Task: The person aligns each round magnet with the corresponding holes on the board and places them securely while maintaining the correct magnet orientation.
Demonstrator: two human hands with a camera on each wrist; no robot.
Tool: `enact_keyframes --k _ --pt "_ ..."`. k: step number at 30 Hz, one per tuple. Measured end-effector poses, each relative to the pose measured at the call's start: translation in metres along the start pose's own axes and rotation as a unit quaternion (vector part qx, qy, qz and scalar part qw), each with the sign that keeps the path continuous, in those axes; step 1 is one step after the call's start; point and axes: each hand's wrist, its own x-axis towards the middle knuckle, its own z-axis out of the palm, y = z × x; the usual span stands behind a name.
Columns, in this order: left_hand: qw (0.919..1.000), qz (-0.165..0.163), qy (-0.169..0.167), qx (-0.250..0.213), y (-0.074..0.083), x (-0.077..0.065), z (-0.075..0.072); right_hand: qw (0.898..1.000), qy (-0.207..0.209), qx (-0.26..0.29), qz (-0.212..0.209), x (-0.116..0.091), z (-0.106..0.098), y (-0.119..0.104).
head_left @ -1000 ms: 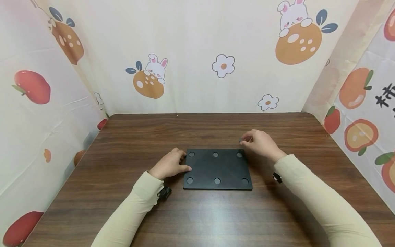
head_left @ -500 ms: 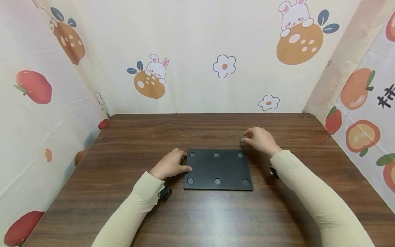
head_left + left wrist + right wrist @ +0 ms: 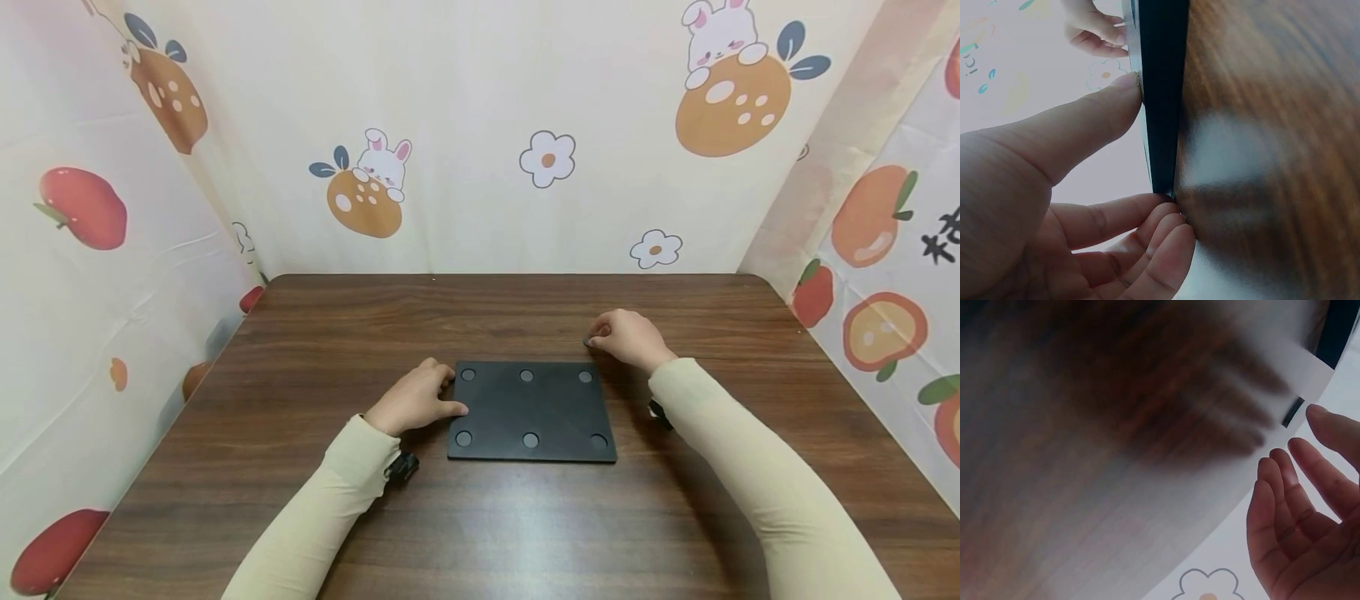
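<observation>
A flat black rectangular board [image 3: 528,408] with several round recesses lies on the table. My left hand [image 3: 416,400] holds it at its left side; the thumb rests on the upper face near the edge, and curled fingers [image 3: 1166,250] meet the edge and far corner in the left wrist view. Just behind the board's far right corner, my right hand [image 3: 628,340] pinches a small dark disc [image 3: 587,342] between thumb and forefinger. In the right wrist view that disc [image 3: 1293,412] shows as a thin dark strip at the fingertips, with the other fingers loosely bent.
The brown wood-grain table [image 3: 360,317] ends at a patterned curtain [image 3: 465,208] behind, with more printed cloth at both sides. A black wrist device [image 3: 401,468] is strapped under the left cuff.
My right wrist and forearm have swung a little to the left, while the disc stays behind the board's far right corner. My left hand and the board look still.
</observation>
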Motion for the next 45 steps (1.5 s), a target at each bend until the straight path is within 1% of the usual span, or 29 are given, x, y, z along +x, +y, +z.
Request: enact_keyframes --k 7,19,32,45 --pt "1.0 0.001 0.001 0.0 -0.0005 0.0 0.0005 1.0 -0.015 -0.003 0.006 0.0019 0.002 0.0009" --pt "1.0 0.003 0.001 0.0 -0.0004 0.0001 0.0 1.0 -0.017 -0.005 0.005 0.0025 0.0026 0.0007" --pt "1.0 -0.003 -0.004 -0.002 0.0012 -0.0003 -0.0002 1.0 -0.017 -0.022 0.003 0.0033 0.0018 -0.0015" --pt "1.0 -0.002 0.0 0.001 0.0021 -0.001 -0.0005 1.0 -0.021 -0.022 0.0 -0.0015 0.0004 -0.0019"
